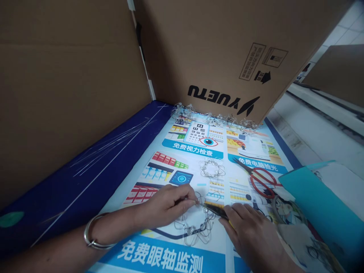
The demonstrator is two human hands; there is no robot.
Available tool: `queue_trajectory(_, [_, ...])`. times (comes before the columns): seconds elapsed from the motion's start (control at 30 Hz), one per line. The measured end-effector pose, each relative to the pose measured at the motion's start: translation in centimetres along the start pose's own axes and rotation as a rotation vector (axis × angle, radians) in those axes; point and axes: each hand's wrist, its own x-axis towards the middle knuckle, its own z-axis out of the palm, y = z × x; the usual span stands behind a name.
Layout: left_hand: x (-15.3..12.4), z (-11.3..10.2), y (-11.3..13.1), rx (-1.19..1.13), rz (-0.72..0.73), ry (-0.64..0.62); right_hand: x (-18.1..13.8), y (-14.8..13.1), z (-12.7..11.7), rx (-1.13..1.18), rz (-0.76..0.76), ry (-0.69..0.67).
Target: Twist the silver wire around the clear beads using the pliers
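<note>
Fingers closed, your left hand (170, 204) in a pinch and your right hand (250, 227) in a wrap, you work below a tall cardboard panel (227, 49). The table (57, 193) runs beneath, carrying a printed sheet (159, 246); a teal folder (321, 197) and red-handled scissors (251, 171) lie to your right. Your right fingers clamp the pliers (216, 209), their tips just beside your left fingertips, which grip the upper edge of a wire ring (191, 229) in front of you, over the sheet. A second ring (212, 176) lies just beyond. You appear to be shaping wire; whether the plier tips bite cannot be told. The next move calls for a steady left pinch and a small, controlled turn.
</note>
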Motion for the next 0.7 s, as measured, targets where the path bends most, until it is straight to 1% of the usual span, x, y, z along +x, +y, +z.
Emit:
queue_trajectory(0.13, [0.1, 0.1, -0.1, 0.057, -0.017, 0.015, 0.0, 0.3, -0.3, 0.037, 0.009, 0.026])
queue_trajectory(0.2, [0.2, 0.2, -0.2, 0.065, -0.024, 0.023, 0.0, 0.5, -0.6, 0.048, 0.007, 0.077])
queue_trajectory(0.33, [0.2, 0.3, -0.3, 0.081, 0.01, 0.031, 0.5, 0.6, -1.7, 0.029, -0.032, 0.21])
queue_trajectory(0.43, [0.3, 0.3, -0.3, 0.103, 0.024, 0.021, 1.2, 0.2, -2.5, 0.004, -0.084, 0.252])
queue_trajectory(0.53, [0.4, 0.3, -0.2, 0.131, 0.033, 0.023, 2.0, -0.3, -2.9, -0.036, -0.107, 0.256])
queue_trajectory(0.7, [0.4, 0.3, -0.3, 0.179, 0.059, 0.007, 2.7, -0.7, -3.0, -0.077, -0.099, 0.21])
